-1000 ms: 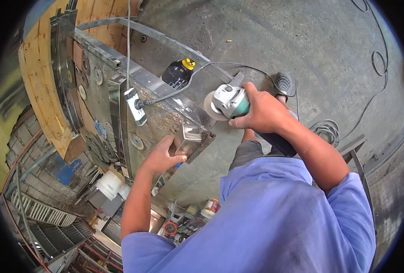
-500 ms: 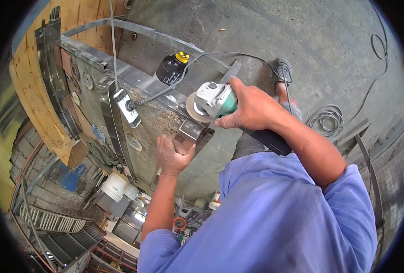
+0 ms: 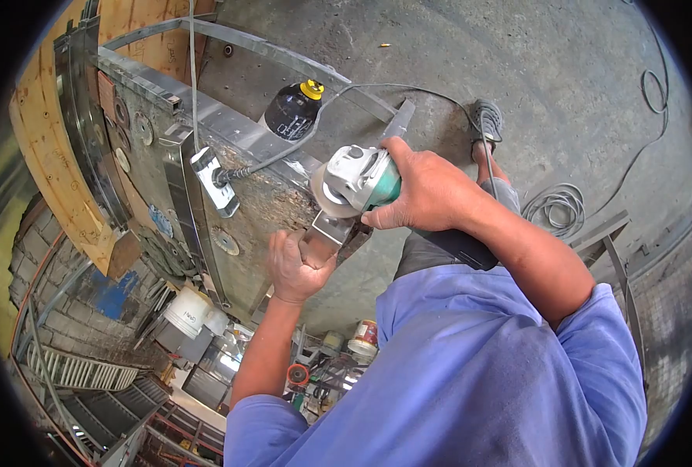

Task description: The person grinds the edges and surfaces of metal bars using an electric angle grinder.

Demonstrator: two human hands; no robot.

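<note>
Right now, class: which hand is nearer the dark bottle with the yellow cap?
Right. The right hand grips the grinder just below the bottle; the left hand is farther down.

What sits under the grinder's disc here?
The small shiny metal piece, gripped by the left hand on the worn metal workbench. The green-and-grey angle grinder hides the contact point.
</note>
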